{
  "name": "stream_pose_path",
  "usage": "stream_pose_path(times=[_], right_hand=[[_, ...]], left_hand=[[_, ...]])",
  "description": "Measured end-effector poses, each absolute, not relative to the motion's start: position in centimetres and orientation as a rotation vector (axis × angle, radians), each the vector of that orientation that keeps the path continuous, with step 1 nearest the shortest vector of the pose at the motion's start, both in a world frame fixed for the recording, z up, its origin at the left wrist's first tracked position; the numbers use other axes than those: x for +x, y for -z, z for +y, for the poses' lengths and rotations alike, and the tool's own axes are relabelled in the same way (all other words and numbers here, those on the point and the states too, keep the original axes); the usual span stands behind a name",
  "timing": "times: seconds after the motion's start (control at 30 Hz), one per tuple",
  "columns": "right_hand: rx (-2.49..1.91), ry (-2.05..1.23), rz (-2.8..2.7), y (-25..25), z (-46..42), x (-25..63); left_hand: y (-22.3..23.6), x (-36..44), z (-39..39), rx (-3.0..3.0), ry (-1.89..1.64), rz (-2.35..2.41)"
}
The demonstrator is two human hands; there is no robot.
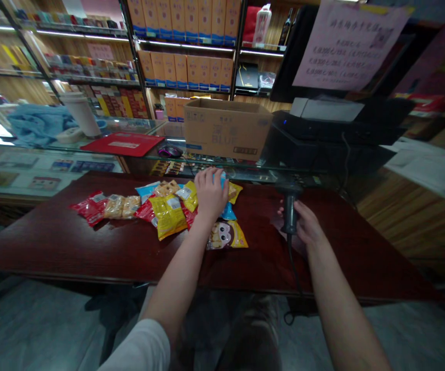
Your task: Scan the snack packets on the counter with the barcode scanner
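Observation:
My left hand [211,191] reaches over the right part of a pile of snack bags, its fingers closed over a blue snack bag [222,179] that is mostly hidden beneath it. Below that wrist lies a yellow bag with a cartoon face [228,235]. Further left in the pile are a yellow bag [168,214], a red bag [92,207] and clear-wrapped biscuits [122,206]. Held by its handle in my right hand [306,224] is a black barcode scanner [290,214], head pointing away from me, cord hanging down.
The dark red wooden table [129,252] meets a glass counter. On that counter stand a cardboard box [226,131], a mouse [170,151], a red mat [124,144], a white tumbler [81,114] and a blue cloth [38,123]. A monitor [295,51] stands at the right.

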State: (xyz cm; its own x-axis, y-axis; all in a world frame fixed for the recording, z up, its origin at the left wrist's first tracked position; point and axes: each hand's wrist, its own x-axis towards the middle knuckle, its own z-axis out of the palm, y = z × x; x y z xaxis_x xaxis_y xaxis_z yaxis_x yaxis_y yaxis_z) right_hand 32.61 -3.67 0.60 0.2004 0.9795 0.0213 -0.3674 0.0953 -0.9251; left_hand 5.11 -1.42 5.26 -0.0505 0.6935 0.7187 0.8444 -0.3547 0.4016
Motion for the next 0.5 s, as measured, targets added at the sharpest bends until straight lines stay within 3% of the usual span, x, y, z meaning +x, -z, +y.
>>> stream_pose_path(times=[0.13,0.3,0.5], right_hand=[[-1.01,-1.052,-0.874,-0.7,-4.4,30.3],[-1.099,-0.921,-0.959,0.2,-5.3,27.4],[-1.203,-0.648,-1.172,2.5,-4.7,26.1]], left_hand=[[-4.2,8.5,-2.8,-2.56,1.664,-1.287],[-1.6,12.2,-2.7,-2.945,2.277,-1.659],[0.1,13.1,-1.8,-2.963,3.161,-1.611]])
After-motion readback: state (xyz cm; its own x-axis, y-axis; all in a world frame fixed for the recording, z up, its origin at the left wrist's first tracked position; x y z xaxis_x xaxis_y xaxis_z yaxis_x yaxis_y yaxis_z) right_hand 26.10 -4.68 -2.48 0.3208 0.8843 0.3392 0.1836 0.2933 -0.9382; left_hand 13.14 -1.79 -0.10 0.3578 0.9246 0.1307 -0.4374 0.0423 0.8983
